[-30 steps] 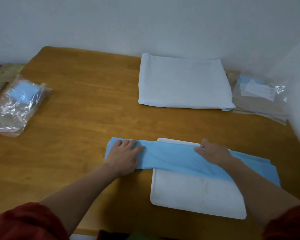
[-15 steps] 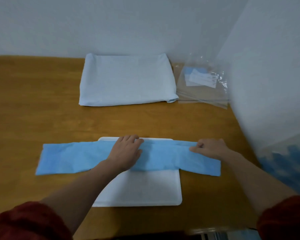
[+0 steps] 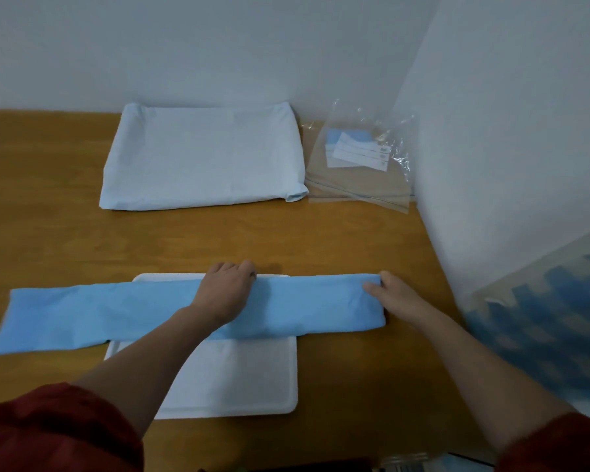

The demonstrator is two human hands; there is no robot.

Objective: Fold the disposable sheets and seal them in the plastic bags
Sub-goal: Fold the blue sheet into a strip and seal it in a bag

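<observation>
- Near edge of the desk (image 3: 372, 240): two forearms in dark red sleeves (image 3: 48, 434) reach forward from the person's side.
- White board (image 3: 239, 379): lies flat close to the near edge, with the blue disposable sheet (image 3: 99, 311) laid across its far part as a long, narrow folded strip. The strip overhangs the board on both sides, further toward the left edge of the desk.
- Left hand (image 3: 227, 294): rests palm down on the middle of the strip, fingers curled over its far long edge. This grip is a flat press, not a closed pinch.
- Right hand (image 3: 394, 294): sits at the strip's right end, toward the right edge of the desk. Its thumb lies on top of the fabric with the fingers at the end fold, apparently pinching it; the underside contact is hidden.
- Risk, judged: the light layers may slide apart or skew if the right end is lifted while the left press slackens. The unsupported left overhang could drag and open the fold.
- Far edge, centre: a pale folded sheet stack (image 3: 201, 158) lies untouched.
- Far right corner: clear plastic bags (image 3: 361, 158) hold a blue-and-white label card; nothing else inside is discernible.
</observation>
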